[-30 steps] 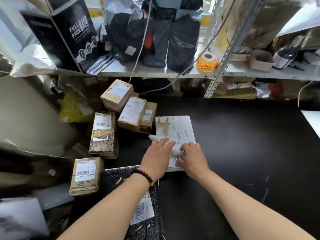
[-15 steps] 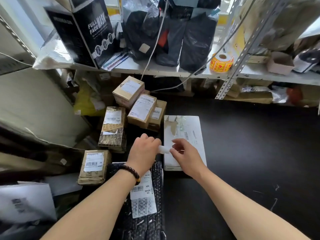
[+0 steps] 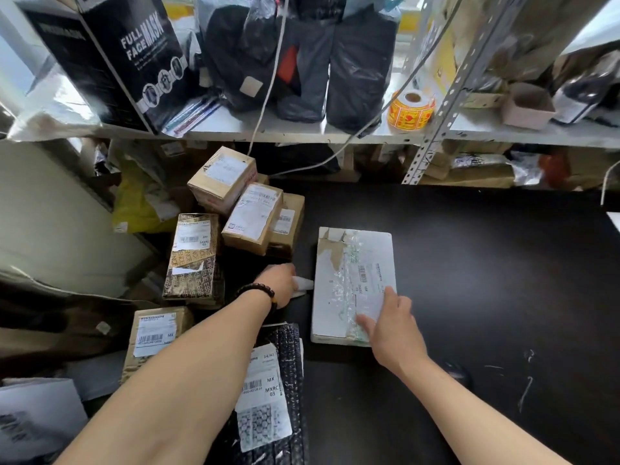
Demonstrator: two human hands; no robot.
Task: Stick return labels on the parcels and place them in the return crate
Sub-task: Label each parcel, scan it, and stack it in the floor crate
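A flat white parcel (image 3: 339,263) with torn tape and a small label lies on the black table (image 3: 469,280). My right hand (image 3: 391,325) rests on its near right part with the fingers spread flat. My left hand (image 3: 280,283) is just left of the parcel and grips a crumpled white scrap of paper (image 3: 303,285) that sticks out toward the parcel's edge. A beaded bracelet sits on my left wrist.
Several labelled brown boxes (image 3: 250,213) and a gold-black parcel (image 3: 193,260) are stacked at the left. A black bubble mailer (image 3: 271,397) lies under my left arm. A roll of orange stickers (image 3: 411,110) stands on the shelf above. No crate is in view.
My hands have parted. The left one pulled the white scrap away to the left of the parcel, and the right one moved onto the parcel's near right part and flattened.
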